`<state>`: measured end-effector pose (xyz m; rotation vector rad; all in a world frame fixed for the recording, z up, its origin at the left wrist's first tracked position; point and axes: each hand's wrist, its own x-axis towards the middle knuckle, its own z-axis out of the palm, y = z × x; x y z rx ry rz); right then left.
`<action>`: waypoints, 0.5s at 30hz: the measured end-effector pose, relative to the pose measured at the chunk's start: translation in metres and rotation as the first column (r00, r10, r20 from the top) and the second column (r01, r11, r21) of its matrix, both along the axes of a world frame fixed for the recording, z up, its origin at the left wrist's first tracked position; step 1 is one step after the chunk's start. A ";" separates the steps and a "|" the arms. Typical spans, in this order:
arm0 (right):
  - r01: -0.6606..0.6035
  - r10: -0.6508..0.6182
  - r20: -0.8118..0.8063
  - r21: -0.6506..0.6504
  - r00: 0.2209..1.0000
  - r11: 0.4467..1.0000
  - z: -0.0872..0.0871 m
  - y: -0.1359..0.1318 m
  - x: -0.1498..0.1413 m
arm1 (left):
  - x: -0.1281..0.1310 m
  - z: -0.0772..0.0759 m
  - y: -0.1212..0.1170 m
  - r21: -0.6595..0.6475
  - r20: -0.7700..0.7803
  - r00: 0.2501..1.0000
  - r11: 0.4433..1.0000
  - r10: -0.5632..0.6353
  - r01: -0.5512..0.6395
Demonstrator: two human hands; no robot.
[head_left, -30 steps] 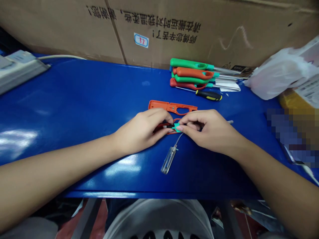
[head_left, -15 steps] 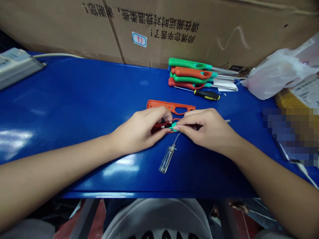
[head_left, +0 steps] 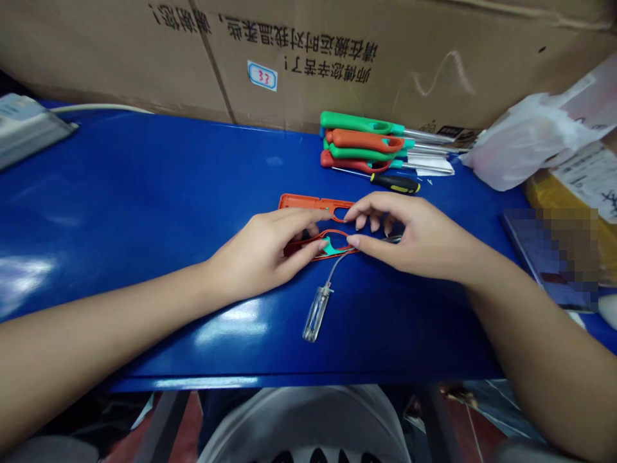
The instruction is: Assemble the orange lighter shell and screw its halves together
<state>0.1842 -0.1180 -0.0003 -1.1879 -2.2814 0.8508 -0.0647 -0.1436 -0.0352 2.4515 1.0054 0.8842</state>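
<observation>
My left hand (head_left: 277, 243) is closed around the left part of an orange-red lighter shell half (head_left: 340, 232) lying on the table. Its thumb rests by a teal trigger (head_left: 329, 247) set inside that shell. At the shell's right end is my right hand (head_left: 414, 235), thumb touching or very near the rim and fingers spread apart. A thin tube runs from the shell to a clear fuel tank (head_left: 315, 314), which lies in front on the table. Behind my fingers lies the other orange shell half (head_left: 303, 201), its right end partly covered by my right fingertips.
Assembled green and orange lighters (head_left: 361, 138) are piled at the back, with a black-yellow screwdriver (head_left: 395, 183) before them. A cardboard box (head_left: 299, 38) walls off the rear. To the right are a plastic bag (head_left: 520, 141) and a phone (head_left: 544, 263); a grey device (head_left: 33, 132) sits far left.
My right hand has let go of the teal trigger and opened its fingers, moving slightly right and up. The trigger now sits lower in the shell. My left hand stays on the shell.
</observation>
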 end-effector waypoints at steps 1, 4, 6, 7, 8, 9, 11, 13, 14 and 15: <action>-0.047 0.047 0.033 -0.003 0.998 0.999 0.000 0.002 0.002 | 0.000 0.000 0.000 0.002 -0.001 1.000 1.000 0.003 -0.003; -0.115 0.118 0.054 -0.056 0.992 0.992 -0.004 0.004 0.003 | 0.000 0.001 0.000 0.007 -0.010 1.000 1.000 0.002 -0.002; -0.110 0.114 0.044 -0.082 0.992 0.991 -0.007 0.004 0.000 | 0.000 0.001 0.000 0.005 -0.017 1.000 1.000 -0.007 0.007; -0.108 0.111 0.038 -0.083 0.993 0.991 -0.008 0.003 -0.001 | 0.000 0.001 0.000 0.001 -0.018 1.000 1.000 -0.011 0.011; -0.108 0.110 0.032 -0.076 0.993 0.991 -0.010 0.003 -0.002 | 0.000 0.001 0.000 -0.002 -0.018 1.000 1.000 -0.011 0.011; -0.111 0.113 0.025 -0.065 0.993 0.992 -0.011 0.003 -0.003 | 0.000 0.001 0.000 0.000 -0.018 1.000 1.000 -0.008 0.008; -0.124 0.125 0.014 -0.043 0.992 0.991 -0.012 0.003 -0.003 | 0.000 0.000 0.000 0.014 -0.027 1.000 1.000 -0.009 0.010; -0.140 0.141 0.023 -0.019 0.990 0.990 -0.012 0.002 -0.002 | -0.001 -0.001 0.000 0.035 -0.041 0.999 0.999 -0.018 0.020; -0.152 0.152 0.035 -0.006 0.988 0.988 -0.011 0.002 -0.001 | -0.001 -0.001 -0.001 0.042 -0.047 0.999 0.999 -0.025 0.027; -0.169 0.169 0.052 0.006 0.984 0.986 -0.010 0.002 0.000 | -0.001 -0.001 -0.001 0.048 -0.050 0.998 0.998 -0.032 0.035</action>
